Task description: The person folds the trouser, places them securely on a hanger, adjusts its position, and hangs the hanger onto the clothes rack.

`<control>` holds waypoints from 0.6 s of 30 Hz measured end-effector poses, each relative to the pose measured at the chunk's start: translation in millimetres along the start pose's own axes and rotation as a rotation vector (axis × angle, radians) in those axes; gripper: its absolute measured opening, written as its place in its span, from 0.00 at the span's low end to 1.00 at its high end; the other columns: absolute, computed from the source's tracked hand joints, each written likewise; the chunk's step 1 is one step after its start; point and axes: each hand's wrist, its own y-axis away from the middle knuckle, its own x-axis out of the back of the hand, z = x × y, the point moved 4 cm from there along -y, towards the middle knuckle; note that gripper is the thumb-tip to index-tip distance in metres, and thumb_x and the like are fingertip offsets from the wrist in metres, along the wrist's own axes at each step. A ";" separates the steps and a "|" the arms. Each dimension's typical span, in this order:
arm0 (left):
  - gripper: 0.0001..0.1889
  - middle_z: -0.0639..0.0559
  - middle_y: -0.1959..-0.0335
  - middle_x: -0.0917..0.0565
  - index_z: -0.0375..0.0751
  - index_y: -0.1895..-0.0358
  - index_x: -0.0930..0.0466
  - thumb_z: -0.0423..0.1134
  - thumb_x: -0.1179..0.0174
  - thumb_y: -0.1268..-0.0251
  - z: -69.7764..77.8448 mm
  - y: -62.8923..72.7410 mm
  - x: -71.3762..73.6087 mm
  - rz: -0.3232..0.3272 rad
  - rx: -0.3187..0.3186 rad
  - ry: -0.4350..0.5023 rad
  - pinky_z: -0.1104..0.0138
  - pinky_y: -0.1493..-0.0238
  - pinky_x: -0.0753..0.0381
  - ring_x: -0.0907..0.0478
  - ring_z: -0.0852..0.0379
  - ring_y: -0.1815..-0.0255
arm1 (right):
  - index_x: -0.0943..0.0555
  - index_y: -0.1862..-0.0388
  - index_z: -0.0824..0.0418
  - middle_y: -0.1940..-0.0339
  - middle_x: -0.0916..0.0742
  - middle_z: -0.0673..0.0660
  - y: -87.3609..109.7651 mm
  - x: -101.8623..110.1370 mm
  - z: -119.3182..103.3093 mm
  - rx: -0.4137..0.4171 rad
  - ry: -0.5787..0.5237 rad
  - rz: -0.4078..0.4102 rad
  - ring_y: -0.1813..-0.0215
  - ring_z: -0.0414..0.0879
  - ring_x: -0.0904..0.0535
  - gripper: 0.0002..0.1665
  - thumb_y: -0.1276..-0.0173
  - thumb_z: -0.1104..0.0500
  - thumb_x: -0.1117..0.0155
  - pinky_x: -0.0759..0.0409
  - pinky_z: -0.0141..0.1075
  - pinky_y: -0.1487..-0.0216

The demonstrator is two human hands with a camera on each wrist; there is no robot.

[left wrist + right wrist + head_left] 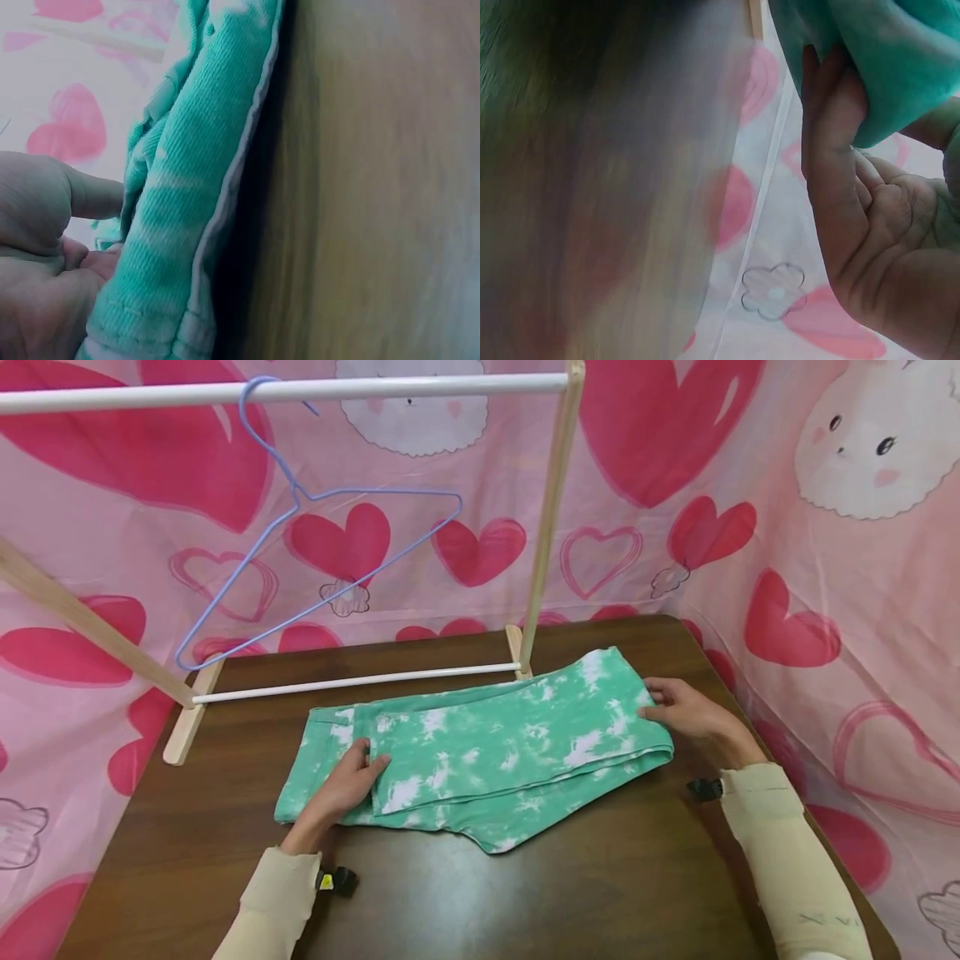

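A pair of green-and-white tie-dye pants (517,735) lies folded on the table, the legs doubled back over the waist part. My left hand (354,783) is at the left end of the upper layer, its thumb and fingers pinching the hem edge. In the left wrist view the thumb (97,196) presses against the green cloth, with the other fingers partly hidden behind it. At the right-hand fold, my right hand (688,708) grips the cloth between thumb and fingers. The right wrist view shows its fingers (836,112) against the hanging green edge.
Behind the pants stands a wooden rack with a white top bar (420,387) and a lower white bar (360,681). A blue hanger (300,493) hangs from the top bar. The brown table (465,902) meets a pink heart-patterned cloth (622,552) at the back and right.
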 end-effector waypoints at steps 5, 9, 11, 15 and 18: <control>0.20 0.42 0.66 0.33 0.29 0.37 0.40 0.41 0.51 0.18 6.9 0.3 -14.2 -0.004 0.003 -0.009 0.59 0.66 0.33 0.34 0.50 0.68 | 0.38 0.28 0.79 0.41 0.20 0.78 6.7 9.3 7.6 -0.024 0.006 0.026 0.56 0.46 0.14 0.32 0.24 0.66 0.40 0.13 0.35 0.55; 0.33 0.23 0.30 0.37 0.23 0.24 0.53 0.41 0.52 0.17 11.6 5.2 -25.1 -0.039 -0.010 -0.011 0.42 0.30 0.32 0.35 0.32 0.29 | 0.39 0.28 0.81 0.42 0.19 0.78 11.2 11.5 13.8 -0.037 0.025 0.034 0.58 0.46 0.14 0.32 0.24 0.67 0.42 0.13 0.36 0.57; 0.37 0.23 0.21 0.54 0.22 0.22 0.62 0.41 0.52 0.17 13.3 7.5 -27.8 -0.045 -0.021 -0.015 0.39 0.24 0.48 0.52 0.32 0.20 | 0.39 0.29 0.82 0.43 0.19 0.78 11.3 10.2 16.9 -0.033 0.060 0.040 0.57 0.48 0.14 0.31 0.24 0.67 0.42 0.13 0.36 0.57; 0.37 0.23 0.22 0.49 0.22 0.22 0.58 0.41 0.51 0.18 14.2 6.1 -28.4 -0.020 -0.030 -0.032 0.39 0.25 0.43 0.44 0.34 0.23 | 0.34 0.34 0.84 0.45 0.19 0.78 7.9 7.1 23.7 -0.033 0.216 0.066 0.50 0.61 0.17 0.28 0.25 0.66 0.41 0.14 0.47 0.51; 0.37 0.23 0.22 0.48 0.22 0.22 0.58 0.41 0.50 0.19 14.3 4.1 -28.6 -0.013 -0.033 -0.035 0.39 0.25 0.43 0.44 0.34 0.24 | 0.33 0.36 0.84 0.46 0.19 0.78 5.1 4.5 27.7 -0.065 0.352 0.096 0.45 0.68 0.22 0.29 0.26 0.65 0.39 0.20 0.59 0.44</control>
